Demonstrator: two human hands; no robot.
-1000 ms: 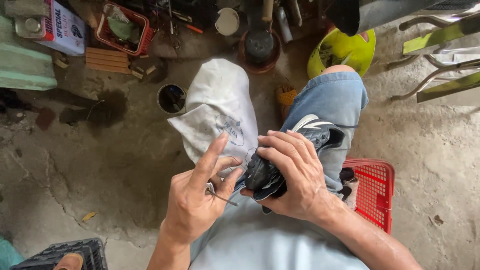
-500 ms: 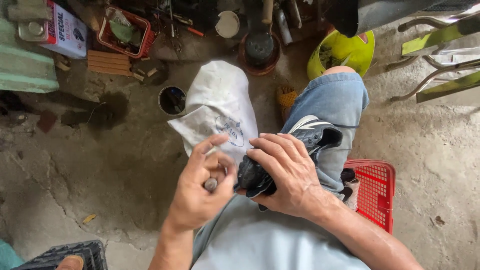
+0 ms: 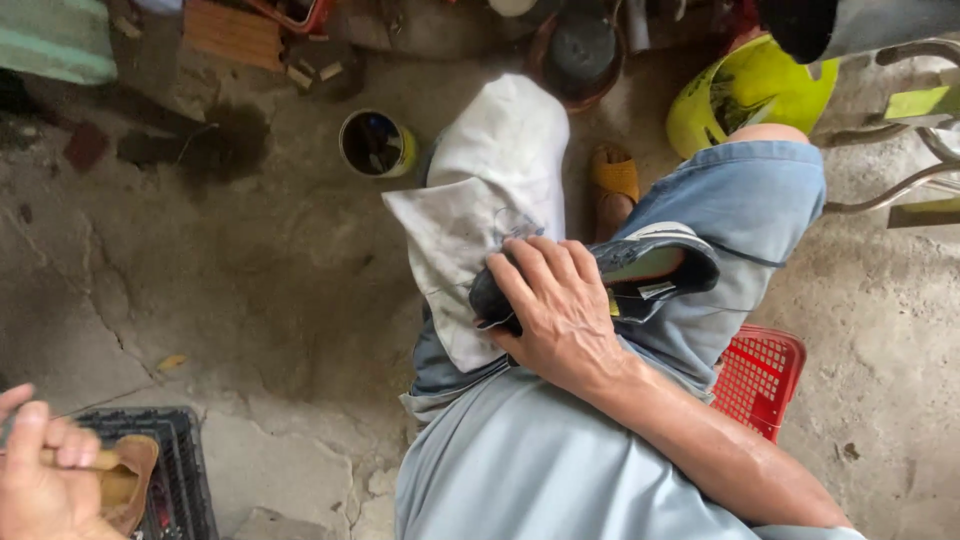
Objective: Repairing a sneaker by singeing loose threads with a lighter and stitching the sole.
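Cracked concrete floor (image 3: 250,300), right hand (image 3: 560,310) grip around dark shoe (image 3: 640,265), left hand (image 3: 40,480) grip on wooden handle (image 3: 95,460)

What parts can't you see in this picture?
Head view only:
- Left hand: cut off by the frame's corner; the wooden stick it grips is mostly hidden by fingers.
- Shoe: its toe is covered by the right hand.
- Tin: contents too dark to tell.

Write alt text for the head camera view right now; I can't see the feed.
The right hand presses a dark shoe onto a white cloth over the seated person's lap. The left hand, low at the left edge, grips a wooden handle beside a tan shoe in a black crate. An open tin can stands on the cracked concrete floor.
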